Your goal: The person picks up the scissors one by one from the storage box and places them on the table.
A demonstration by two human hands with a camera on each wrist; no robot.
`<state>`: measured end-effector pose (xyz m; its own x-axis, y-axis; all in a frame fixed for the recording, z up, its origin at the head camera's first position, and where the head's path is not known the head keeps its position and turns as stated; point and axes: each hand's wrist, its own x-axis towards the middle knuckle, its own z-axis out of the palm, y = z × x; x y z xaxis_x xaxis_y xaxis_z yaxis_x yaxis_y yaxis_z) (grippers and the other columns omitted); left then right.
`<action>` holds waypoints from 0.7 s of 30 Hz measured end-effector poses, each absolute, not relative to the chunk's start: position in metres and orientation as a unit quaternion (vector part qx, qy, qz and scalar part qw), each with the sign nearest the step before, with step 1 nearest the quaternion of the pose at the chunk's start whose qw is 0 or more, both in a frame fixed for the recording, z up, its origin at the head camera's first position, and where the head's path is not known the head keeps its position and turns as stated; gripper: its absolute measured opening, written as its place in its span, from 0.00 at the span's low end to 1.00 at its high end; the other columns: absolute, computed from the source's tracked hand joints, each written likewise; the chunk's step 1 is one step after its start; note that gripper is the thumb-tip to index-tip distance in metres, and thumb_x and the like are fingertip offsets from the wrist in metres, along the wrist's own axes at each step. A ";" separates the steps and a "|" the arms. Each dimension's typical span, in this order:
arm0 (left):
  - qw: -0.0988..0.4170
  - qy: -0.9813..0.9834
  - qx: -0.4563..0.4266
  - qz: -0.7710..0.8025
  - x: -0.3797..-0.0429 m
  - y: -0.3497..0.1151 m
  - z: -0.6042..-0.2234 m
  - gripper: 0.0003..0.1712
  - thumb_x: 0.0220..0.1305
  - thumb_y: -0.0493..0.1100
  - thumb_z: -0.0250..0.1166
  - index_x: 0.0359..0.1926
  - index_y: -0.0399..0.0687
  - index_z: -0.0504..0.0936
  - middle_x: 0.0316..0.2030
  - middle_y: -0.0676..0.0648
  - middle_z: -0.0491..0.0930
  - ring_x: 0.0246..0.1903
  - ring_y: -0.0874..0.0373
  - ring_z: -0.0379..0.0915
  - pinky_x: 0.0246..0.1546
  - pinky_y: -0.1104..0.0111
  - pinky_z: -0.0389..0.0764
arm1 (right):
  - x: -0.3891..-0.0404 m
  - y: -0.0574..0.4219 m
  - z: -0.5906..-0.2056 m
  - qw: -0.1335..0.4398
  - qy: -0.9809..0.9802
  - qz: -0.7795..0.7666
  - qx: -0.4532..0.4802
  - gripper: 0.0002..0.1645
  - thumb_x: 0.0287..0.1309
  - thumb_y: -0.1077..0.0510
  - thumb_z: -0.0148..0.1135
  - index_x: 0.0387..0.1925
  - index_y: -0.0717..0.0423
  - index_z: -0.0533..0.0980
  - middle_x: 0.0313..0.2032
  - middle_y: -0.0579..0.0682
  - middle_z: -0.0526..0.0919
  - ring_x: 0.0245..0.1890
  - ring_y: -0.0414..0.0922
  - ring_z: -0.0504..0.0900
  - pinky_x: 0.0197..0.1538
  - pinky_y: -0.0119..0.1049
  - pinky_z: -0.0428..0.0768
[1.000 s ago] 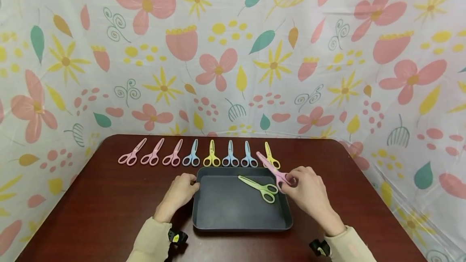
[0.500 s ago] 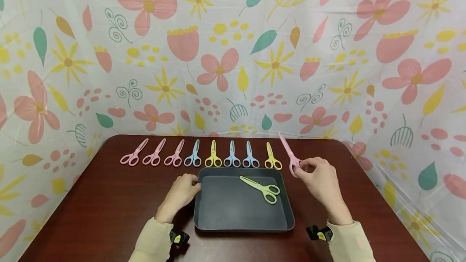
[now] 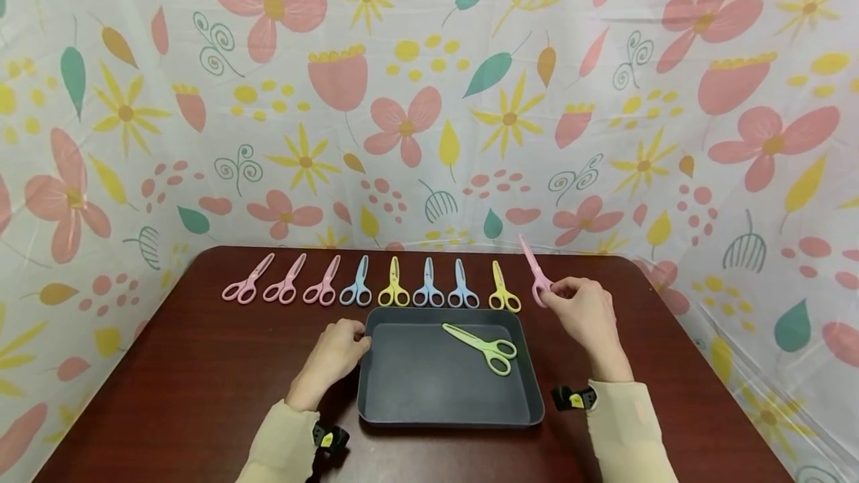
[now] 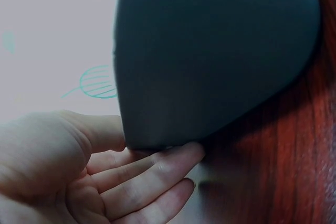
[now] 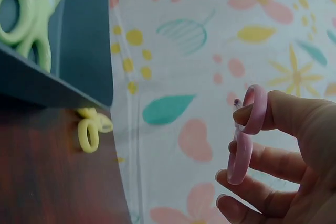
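Pink scissors [image 3: 535,267] point up and away from my right hand [image 3: 584,311], which pinches them by the finger loops beyond the tray's far right corner. In the right wrist view, the thumb and fingers close on the pink loops [image 5: 254,109]. My left hand [image 3: 333,355] grips the left wall of a dark grey tray [image 3: 382,414]; the left wrist view has the thumb at its side and fingertips under the tray's edge [image 4: 184,98]. Green scissors [image 3: 479,345] lie inside the tray, at its right half.
Behind the tray runs a row of scissors: pink scissors [image 3: 285,280] on the left, then blue scissors [image 3: 356,282] and yellow scissors [image 3: 394,283] mixed, with yellow scissors [image 3: 502,288] at the right end. A flowered curtain [image 3: 403,125] hangs behind the brown table [image 3: 201,386].
My right hand has carried the pink scissors from over the tray's right rim to the right and farther back, turning them more upright. My left hand and the tray stay put.
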<state>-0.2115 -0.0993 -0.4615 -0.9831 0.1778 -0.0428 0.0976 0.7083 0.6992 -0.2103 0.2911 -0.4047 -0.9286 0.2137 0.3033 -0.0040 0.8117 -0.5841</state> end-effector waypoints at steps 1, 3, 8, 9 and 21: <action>0.052 0.923 0.076 0.374 -0.212 -0.099 -0.461 0.14 0.64 0.37 0.62 0.47 0.32 0.83 0.34 0.44 0.83 0.25 0.59 0.76 0.27 0.63 0.76 | -0.213 0.294 -0.406 0.176 -0.934 0.303 -0.065 0.21 0.55 0.43 0.69 0.34 0.58 0.84 0.29 0.53 0.82 0.25 0.50 0.70 0.25 0.40 0.66; 0.049 0.924 0.075 0.371 -0.213 -0.100 -0.460 0.14 0.64 0.37 0.62 0.46 0.32 0.83 0.33 0.44 0.83 0.24 0.59 0.75 0.26 0.63 0.76 | -0.217 0.299 -0.407 0.170 -0.930 0.314 -0.084 0.23 0.56 0.41 0.68 0.36 0.58 0.85 0.30 0.54 0.83 0.28 0.51 0.71 0.26 0.41 0.66; 0.047 0.928 0.075 0.363 -0.214 -0.100 -0.459 0.12 0.64 0.37 0.62 0.46 0.34 0.84 0.27 0.48 0.80 0.21 0.59 0.72 0.24 0.65 0.72 | -0.217 0.318 -0.411 0.166 -0.916 0.338 -0.139 0.24 0.57 0.40 0.66 0.39 0.58 0.85 0.38 0.59 0.84 0.36 0.54 0.73 0.33 0.42 0.69; 0.047 0.927 0.076 0.363 -0.215 -0.099 -0.458 0.12 0.65 0.37 0.62 0.46 0.34 0.84 0.26 0.48 0.79 0.20 0.59 0.71 0.23 0.65 0.72 | -0.216 0.322 -0.412 0.166 -0.913 0.340 -0.150 0.25 0.57 0.40 0.65 0.39 0.58 0.85 0.40 0.60 0.84 0.37 0.55 0.74 0.34 0.43 0.70; 0.042 0.924 0.081 0.372 -0.214 -0.099 -0.463 0.12 0.64 0.37 0.61 0.44 0.34 0.83 0.23 0.50 0.78 0.19 0.59 0.71 0.22 0.66 0.71 | -0.218 0.359 -0.428 0.146 -0.913 0.330 -0.193 0.27 0.57 0.38 0.64 0.41 0.58 0.85 0.46 0.63 0.82 0.46 0.60 0.72 0.42 0.49 0.70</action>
